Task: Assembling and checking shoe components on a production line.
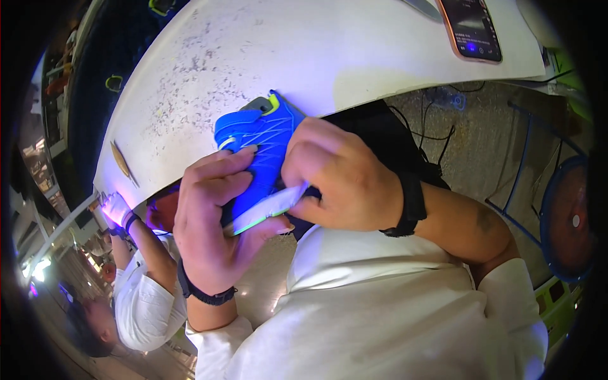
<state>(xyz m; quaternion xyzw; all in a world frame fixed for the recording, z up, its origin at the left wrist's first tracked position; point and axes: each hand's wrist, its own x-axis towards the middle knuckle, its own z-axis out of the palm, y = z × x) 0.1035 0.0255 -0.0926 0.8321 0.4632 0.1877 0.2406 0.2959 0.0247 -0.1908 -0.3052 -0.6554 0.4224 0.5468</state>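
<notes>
A bright blue shoe (269, 149) with crossed laces, a strap and a yellow-green heel trim is tilted over the near edge of the white table. Its white sole (269, 208), edged in green, faces partly toward me at the toe. My left hand (206, 218) is closed around the toe end, fingers over the upper and thumb under the sole. On the other side, my right hand (354, 177) has its fingers curled in and pinches the sole's edge. Whether anything small sits between the right fingers is hidden.
On the white table (285, 57) lie a phone (470, 31) at the far right, a grey blade-shaped piece (423, 9) and a pointed tan item (119, 159). A co-worker (149, 301) in white is at left. A round fan (573, 218) and cables (437, 136) are on the right.
</notes>
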